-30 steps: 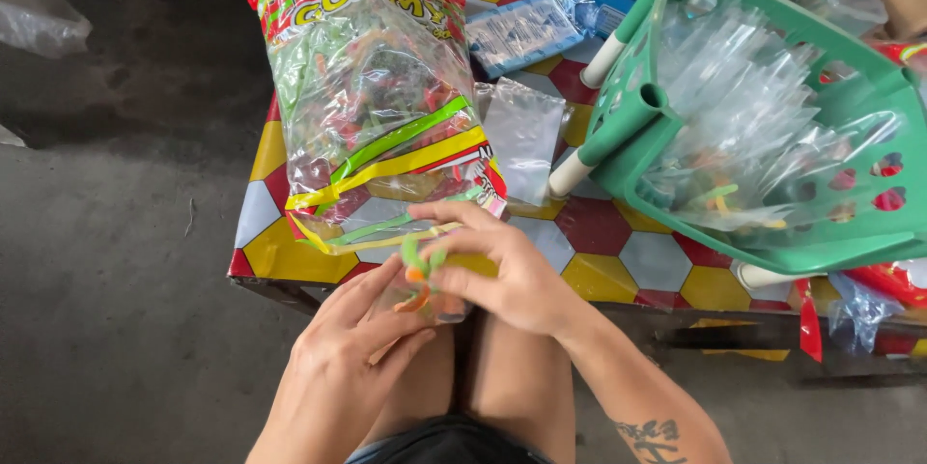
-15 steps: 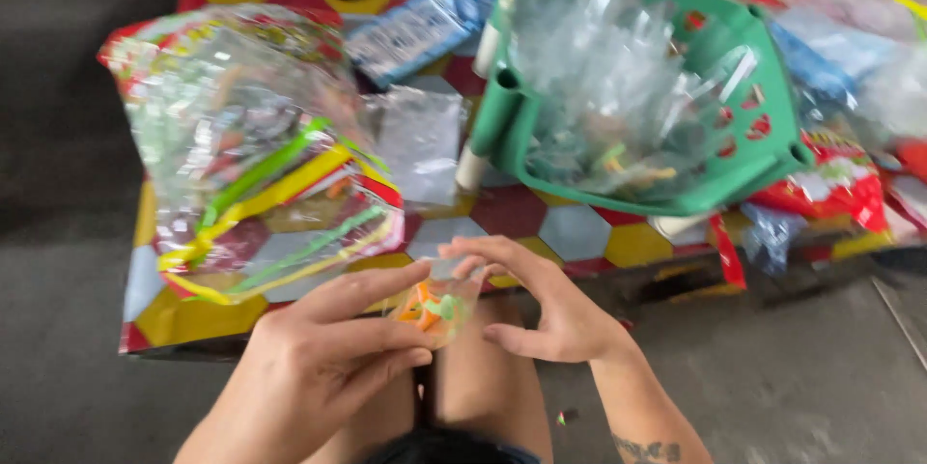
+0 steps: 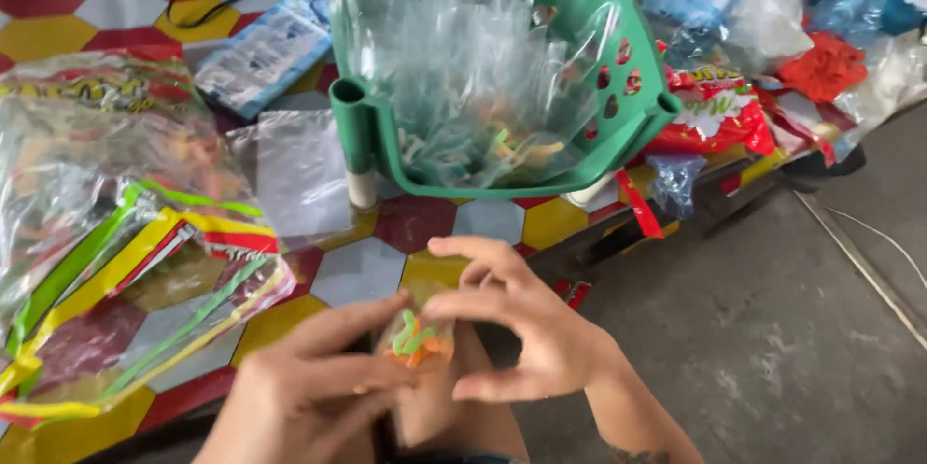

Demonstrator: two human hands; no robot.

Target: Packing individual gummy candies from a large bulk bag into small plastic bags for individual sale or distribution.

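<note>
A grey concrete floor (image 3: 772, 329) lies beneath a low counter (image 3: 357, 271) covered in a red, yellow and white hexagon pattern. Just in front of its near edge, above the knees, we see a small clear packet (image 3: 417, 343) of orange and green gummy strips pinched between both hands. We judge it light, soft and slippery — the thin film will crumple, so the top edge is the safest place to hold. The left hand (image 3: 309, 396) closes on its lower side; the right hand (image 3: 521, 324) pinches the top with thumb and forefinger, the other fingers spread. So each grip is narrow and holding the packet. Further out — a large candy bag (image 3: 116, 232) at left, a green plastic basket (image 3: 618, 58) filled with clear wrappers, and red snack packs (image 3: 715, 116) at right.
</note>
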